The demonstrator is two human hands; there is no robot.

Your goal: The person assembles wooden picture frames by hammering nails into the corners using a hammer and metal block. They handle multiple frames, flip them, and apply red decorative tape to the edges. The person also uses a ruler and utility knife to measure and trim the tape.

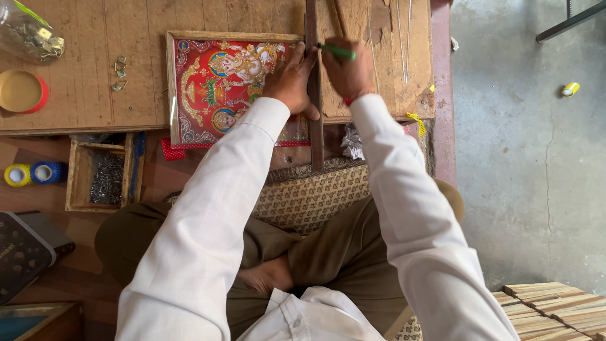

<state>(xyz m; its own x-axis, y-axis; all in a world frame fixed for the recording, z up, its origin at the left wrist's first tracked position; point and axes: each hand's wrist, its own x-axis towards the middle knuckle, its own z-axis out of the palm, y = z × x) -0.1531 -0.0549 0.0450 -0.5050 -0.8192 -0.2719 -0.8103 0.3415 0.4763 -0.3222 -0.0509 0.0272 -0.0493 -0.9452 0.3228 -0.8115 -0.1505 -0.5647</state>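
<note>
Green pen [336,51] pinched in right hand [346,71].

The left hand [291,81] covered the framed picture [221,85] at its right edge — the dark strip [314,95] ran off the top. The pen [336,51] tip stayed hidden; the bottle [28,31] was cropped at the corner.

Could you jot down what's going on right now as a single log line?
left hand pressing dark wooden strip beside framed picture | right hand holding green pen at strip | wooden board underneath
</note>
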